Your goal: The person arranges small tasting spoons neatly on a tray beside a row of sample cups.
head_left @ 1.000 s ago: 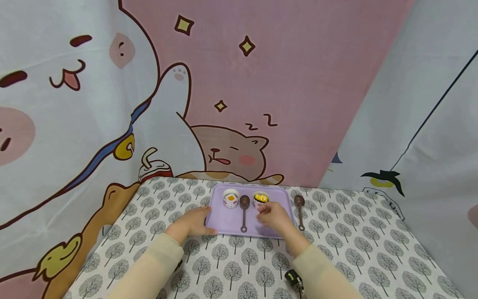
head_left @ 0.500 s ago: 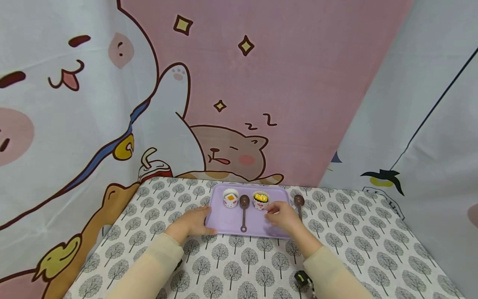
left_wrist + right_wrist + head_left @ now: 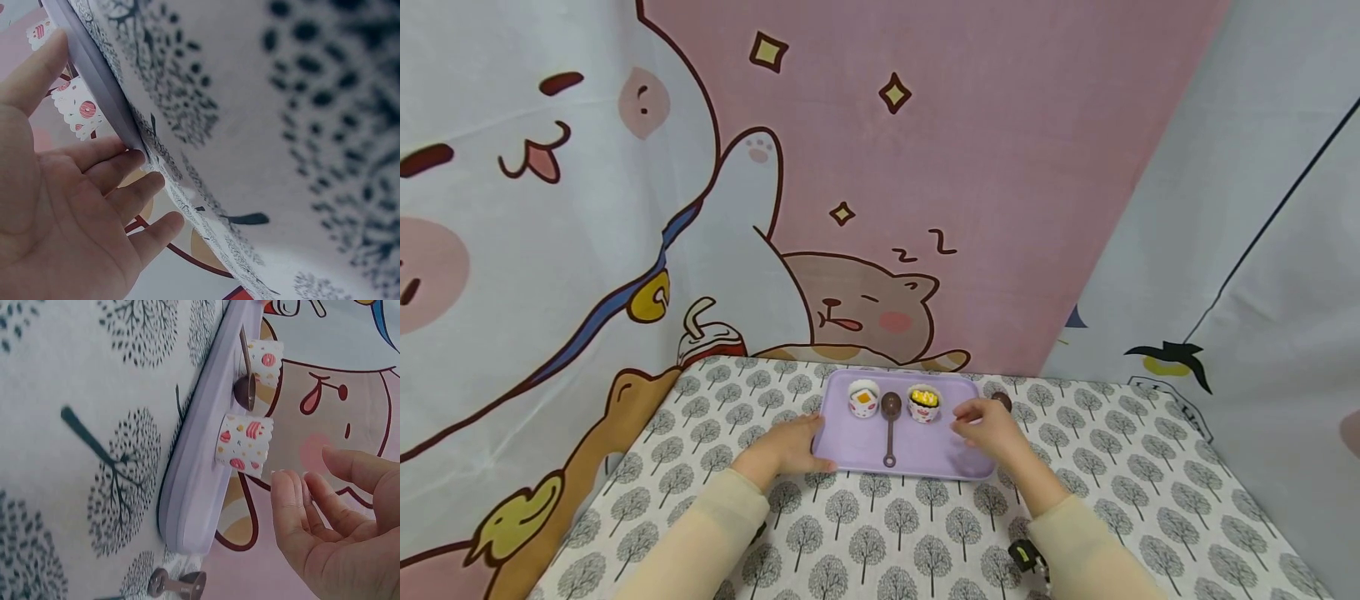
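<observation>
A lilac tray (image 3: 853, 450) lies on the table with two paper cups on it. The left cup (image 3: 864, 402) shows a white filling with an orange square. Yellow pieces over something dark fill the right cup (image 3: 923, 407). Between the cups lies a brown spoon (image 3: 891, 425). My left hand (image 3: 788, 446) rests against the tray's left edge and near corner, fingers extended, as the left wrist view also shows. Above the tray's right side hovers my right hand (image 3: 995, 429), fingers loosely bent and holding nothing. It partly hides a second brown spoon (image 3: 1002, 401) lying right of the tray.
A tree-print cloth (image 3: 1120, 492) covers the table. Behind it hangs a cartoon-printed curtain (image 3: 970, 192). A small black object (image 3: 1024, 554) is by my right sleeve.
My right hand has moved right, away from the right cup, and now covers most of the outer spoon. My left hand, the tray and its contents have stayed put.
</observation>
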{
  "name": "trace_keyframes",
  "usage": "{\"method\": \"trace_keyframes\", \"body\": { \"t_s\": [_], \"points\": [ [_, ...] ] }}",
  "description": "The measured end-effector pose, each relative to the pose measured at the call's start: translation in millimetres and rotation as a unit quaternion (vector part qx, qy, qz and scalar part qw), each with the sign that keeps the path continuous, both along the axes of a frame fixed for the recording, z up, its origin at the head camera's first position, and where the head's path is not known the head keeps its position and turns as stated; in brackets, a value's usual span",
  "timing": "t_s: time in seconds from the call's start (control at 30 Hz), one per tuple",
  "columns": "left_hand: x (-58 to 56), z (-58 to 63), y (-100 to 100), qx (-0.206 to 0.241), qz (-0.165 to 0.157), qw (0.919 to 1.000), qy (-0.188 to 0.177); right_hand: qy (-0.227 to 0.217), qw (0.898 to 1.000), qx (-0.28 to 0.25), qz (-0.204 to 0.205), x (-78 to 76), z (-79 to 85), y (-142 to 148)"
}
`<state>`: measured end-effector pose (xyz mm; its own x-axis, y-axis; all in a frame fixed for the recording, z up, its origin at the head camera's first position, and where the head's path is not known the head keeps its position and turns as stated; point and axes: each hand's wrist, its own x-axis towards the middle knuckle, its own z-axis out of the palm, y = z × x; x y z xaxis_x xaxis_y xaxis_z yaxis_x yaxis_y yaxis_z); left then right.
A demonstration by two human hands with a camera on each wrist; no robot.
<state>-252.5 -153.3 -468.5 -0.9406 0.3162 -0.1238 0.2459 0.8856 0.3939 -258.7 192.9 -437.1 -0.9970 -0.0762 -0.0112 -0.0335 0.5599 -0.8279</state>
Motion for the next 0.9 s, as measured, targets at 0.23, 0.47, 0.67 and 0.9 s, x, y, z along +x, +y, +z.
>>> {"method": "trace_keyframes", "body": {
  "t_s": [0.23, 0.47, 0.67, 0.9],
  "points": [
    [0.2, 0.5, 0, -0.001, 0.006, 1.0, -0.005, -0.008, 1.0, -0.018, -0.006, -0.1, 2.7, 9],
    [-0.7, -0.4, 0, 0.001, 0.004, 1.0, -0.005, -0.02, 0.999, -0.021, -0.023, -5.0, -1.7, 21],
    [-0.6, -0.7, 0, -0.001, 0.004, 1.0, -0.006, -0.021, 0.999, -0.022, -0.034, -9.1, -3.0, 28],
    [0.1, -0.2, 0, -0.002, 0.002, 1.0, -0.006, -0.014, 0.998, -0.032, -0.052, -12.4, -6.0, 35]
  ]
}}
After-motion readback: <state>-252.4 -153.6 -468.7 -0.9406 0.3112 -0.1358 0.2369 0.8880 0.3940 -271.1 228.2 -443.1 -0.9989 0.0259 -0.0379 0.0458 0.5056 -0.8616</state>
